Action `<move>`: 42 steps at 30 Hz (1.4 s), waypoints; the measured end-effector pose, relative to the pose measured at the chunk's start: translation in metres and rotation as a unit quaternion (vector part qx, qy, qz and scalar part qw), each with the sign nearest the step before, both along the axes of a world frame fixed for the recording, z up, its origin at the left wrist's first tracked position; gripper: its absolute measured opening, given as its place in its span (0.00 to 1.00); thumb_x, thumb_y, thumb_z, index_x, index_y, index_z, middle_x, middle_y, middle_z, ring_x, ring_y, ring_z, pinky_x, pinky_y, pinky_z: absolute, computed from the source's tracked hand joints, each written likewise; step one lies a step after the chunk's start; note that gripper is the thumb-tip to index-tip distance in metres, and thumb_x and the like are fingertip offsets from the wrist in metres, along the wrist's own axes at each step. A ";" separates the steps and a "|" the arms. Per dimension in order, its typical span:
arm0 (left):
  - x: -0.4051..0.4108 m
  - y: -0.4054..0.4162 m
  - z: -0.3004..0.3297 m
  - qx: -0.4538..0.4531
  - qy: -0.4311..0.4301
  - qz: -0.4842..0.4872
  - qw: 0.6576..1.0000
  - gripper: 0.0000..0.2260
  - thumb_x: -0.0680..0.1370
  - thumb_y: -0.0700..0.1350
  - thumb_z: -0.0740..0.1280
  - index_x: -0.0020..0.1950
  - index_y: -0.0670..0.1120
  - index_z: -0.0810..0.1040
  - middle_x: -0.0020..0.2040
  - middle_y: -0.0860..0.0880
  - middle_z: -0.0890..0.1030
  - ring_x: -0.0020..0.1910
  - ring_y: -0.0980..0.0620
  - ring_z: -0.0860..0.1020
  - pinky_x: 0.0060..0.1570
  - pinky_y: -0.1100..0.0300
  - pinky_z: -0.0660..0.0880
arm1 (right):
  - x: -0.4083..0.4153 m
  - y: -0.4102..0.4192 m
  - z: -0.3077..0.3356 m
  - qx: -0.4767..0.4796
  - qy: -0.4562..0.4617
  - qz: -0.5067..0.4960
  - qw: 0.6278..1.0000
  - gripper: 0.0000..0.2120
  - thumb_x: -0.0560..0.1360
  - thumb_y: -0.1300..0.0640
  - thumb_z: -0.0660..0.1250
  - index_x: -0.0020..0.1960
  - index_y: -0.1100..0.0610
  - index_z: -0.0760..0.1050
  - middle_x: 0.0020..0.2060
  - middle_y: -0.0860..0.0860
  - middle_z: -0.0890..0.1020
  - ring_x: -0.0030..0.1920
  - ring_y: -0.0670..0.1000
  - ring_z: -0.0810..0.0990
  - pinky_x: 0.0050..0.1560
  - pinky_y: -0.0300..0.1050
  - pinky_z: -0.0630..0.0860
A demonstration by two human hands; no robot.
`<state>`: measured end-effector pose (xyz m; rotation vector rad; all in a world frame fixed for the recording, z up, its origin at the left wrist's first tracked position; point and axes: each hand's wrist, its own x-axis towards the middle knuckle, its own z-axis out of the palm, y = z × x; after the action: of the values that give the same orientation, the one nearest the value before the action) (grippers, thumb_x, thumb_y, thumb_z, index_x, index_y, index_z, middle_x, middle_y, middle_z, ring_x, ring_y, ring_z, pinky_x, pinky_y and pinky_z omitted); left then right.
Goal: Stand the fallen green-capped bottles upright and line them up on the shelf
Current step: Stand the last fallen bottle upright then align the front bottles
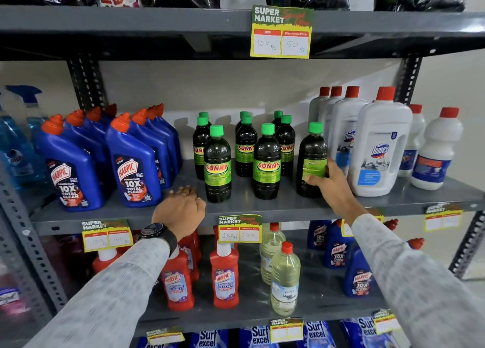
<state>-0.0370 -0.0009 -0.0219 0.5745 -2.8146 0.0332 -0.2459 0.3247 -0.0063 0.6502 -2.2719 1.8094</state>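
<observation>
Several dark bottles with green caps and green Sunny labels stand upright on the grey middle shelf (262, 208), in rows running front to back. The front left one (217, 164) and the front middle one (267, 161) stand free. My right hand (329, 183) is wrapped around the lower part of the rightmost bottle (312, 158), which stands upright with its label turned away. My left hand (181, 208) rests palm down on the shelf's front edge, just left of the front left bottle, holding nothing. None of the green-capped bottles lies on its side.
Blue Harpic bottles (133, 169) crowd the shelf to the left, white Domex bottles (378, 148) to the right, close beside the held bottle. Price tags (239, 228) hang from the shelf edge. Red and clear bottles fill the shelf below; bags sit on the one above.
</observation>
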 end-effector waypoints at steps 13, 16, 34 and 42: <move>0.011 0.002 0.014 -0.076 -0.055 -0.013 0.995 0.34 0.79 0.49 0.36 0.79 0.37 0.63 0.83 0.38 0.60 0.83 0.42 0.59 0.80 0.45 0.58 | 0.001 -0.008 0.000 -0.011 0.015 -0.025 1.000 0.39 0.66 0.52 0.84 0.72 0.52 0.70 0.57 0.45 0.83 0.56 0.43 0.81 0.58 0.45 0.78; 0.012 0.002 0.014 -0.084 -0.066 -0.010 0.994 0.35 0.77 0.48 0.35 0.80 0.37 0.61 0.83 0.39 0.59 0.83 0.42 0.58 0.81 0.46 0.57 | -0.005 -0.006 -0.003 -0.006 0.018 -0.005 1.000 0.31 0.69 0.59 0.81 0.68 0.48 0.73 0.59 0.47 0.84 0.59 0.50 0.82 0.67 0.58 0.76; 0.006 -0.007 0.006 -0.066 -0.043 -0.013 0.997 0.33 0.79 0.48 0.39 0.81 0.39 0.61 0.83 0.41 0.60 0.83 0.45 0.59 0.81 0.48 0.56 | 0.018 -0.016 0.005 0.009 0.051 -0.113 0.992 0.45 0.59 0.48 0.88 0.67 0.50 0.65 0.52 0.42 0.76 0.54 0.48 0.79 0.48 0.34 0.72; 0.010 0.000 0.002 -0.004 0.120 0.000 0.993 0.23 0.84 0.51 0.51 0.72 0.43 0.76 0.72 0.43 0.78 0.69 0.46 0.78 0.66 0.53 0.74 | 0.038 -0.013 -0.001 -0.036 0.094 -0.130 0.986 0.40 0.65 0.44 0.84 0.69 0.53 0.69 0.61 0.51 0.79 0.58 0.50 0.80 0.58 0.45 0.79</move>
<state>-0.0271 -0.0006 -0.0204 0.5380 -2.5793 -0.0244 -0.2076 0.3113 -0.0072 0.4665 -2.0511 1.6252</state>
